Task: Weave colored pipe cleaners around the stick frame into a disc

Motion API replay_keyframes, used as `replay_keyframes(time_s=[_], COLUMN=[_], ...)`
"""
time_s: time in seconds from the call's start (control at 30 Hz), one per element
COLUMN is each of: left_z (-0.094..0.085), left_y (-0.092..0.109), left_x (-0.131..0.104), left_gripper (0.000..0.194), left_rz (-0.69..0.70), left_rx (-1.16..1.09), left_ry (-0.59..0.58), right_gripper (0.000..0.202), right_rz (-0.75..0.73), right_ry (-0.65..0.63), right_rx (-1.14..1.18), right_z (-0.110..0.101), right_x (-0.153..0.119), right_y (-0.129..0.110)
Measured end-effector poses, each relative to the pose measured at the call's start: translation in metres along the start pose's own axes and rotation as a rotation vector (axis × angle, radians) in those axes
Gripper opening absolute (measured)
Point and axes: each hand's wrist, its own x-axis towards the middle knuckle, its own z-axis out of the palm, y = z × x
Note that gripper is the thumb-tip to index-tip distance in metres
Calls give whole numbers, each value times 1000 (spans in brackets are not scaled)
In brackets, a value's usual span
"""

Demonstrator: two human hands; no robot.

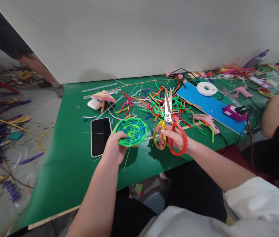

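Note:
My left hand point(116, 144) grips a round, many-sided woven disc point(136, 131) in green and blue, its thumb on top. Thin straight wires stick out from the disc's rim. In my right hand point(172, 135) is a pair of scissors point(168, 113) with one red and one yellow handle loop. Their blades point up and away from me, slightly parted. Under the left wrist side lies a phone point(99, 136) with a dark screen. Beyond the disc stands a small pink and yellow umbrella shape point(103, 96) on a striped stem, beside a white rounded case point(94, 104).
Many coloured pipe cleaners point(151, 102) are heaped behind the scissors. To the right lie a blue board point(203, 102), a white spool point(206, 88), a pink glue gun point(207, 121) and a purple box with cables point(234, 113). Another person's hand point(277, 102) is at the far right.

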Motion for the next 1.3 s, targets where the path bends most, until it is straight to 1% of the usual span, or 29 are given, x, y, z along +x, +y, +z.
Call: replay_keyframes(time_s=[0.1,0.23,0.3,0.4,0.5,0.53,0.6,0.67,0.73,0.83,0.9,0.93,1.03,1.1,1.17,1.23,1.3], left_z=[-2,-4,-5,-5,-3,-2,1,3,5,4,3,3,5,8,12,15,18], left_y=[2,4,6,9,9,8,6,3,1,0,0,0,-1,-5,-12,-19,-26], left_x=[0,1,0,-2,-3,-2,0,4,8,14,17,18,16,13,10,7,6], left_gripper=[50,52,54,57,56,55,53,50,47,44,46,48,53,54,51,44,37], left_rz=[14,36,55,49,2,-9,-26,-51,-86,-110,-111,-107,-91,-78,-68,-66,-82], left_rx=[13,18,18,50,120,140,176,212,223,150,78,43,-74,-148,-180,-163,-122], left_ry=[8,17,-1,-67,-143,-162,-194,-217,-240,-220,-216,-242,-387,-426,-432,-417,-338], right_gripper=[19,25,27,26,24,24,24,22,20,23,24,23,21,21,23,24,23], right_rz=[-70,-91,-104,-149,-242,-275,-313,-308,-280,-210,-194,-212,-279,-276,-250,-251,-251], right_ry=[-10,27,57,131,201,202,164,120,90,95,159,206,334,381,392,373,299], right_rx=[-95,-237,-304,-331,-299,-269,-205,-190,-227,-214,-126,-75,49,100,121,105,74], right_z=[6,9,8,5,4,4,5,6,6,5,2,-1,-10,-15,-17,-15,-11], right_x=[-3,-7,-8,-3,9,14,26,36,44,52,57,59,65,65,62,56,48], right_y=[-1,-3,-3,-4,-7,-8,-11,-12,-11,-5,1,4,12,15,16,14,12])
